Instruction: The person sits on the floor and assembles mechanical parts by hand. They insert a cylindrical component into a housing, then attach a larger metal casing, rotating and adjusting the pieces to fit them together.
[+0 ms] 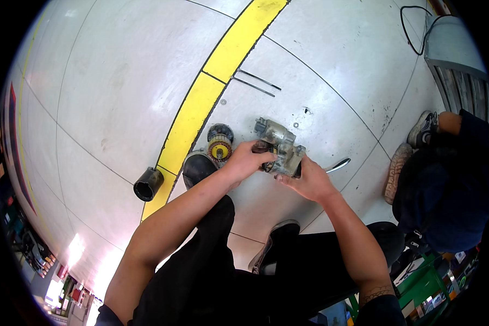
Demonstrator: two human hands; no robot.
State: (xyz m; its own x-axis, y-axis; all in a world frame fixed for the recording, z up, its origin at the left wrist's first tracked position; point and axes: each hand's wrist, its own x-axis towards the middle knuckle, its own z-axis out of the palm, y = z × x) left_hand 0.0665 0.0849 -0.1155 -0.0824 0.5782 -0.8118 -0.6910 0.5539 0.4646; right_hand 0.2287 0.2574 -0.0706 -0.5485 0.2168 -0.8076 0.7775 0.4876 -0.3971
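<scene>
Between my two hands is a grey metal starter motor housing point(277, 133), held just above the floor. My left hand point(248, 161) grips its near left side, with fingers bent round a dark round part there. On the lower right end, my right hand point(309, 180) has its fingers closed, the thumb lying along the near edge. An armature point(220, 145) with copper windings stands on the floor left of my left hand. Farther left, a dark hollow cylindrical casing point(148, 184) lies on its side. Part of the housing is hidden behind my fingers.
Two long thin bolts point(258, 80) lie beyond the housing, near a yellow floor stripe point(217, 60). A shiny metal tool point(338, 165) lies right of my right hand. Another person point(440, 179) sits at the right. A grey slatted metal piece point(456, 70) stands behind them.
</scene>
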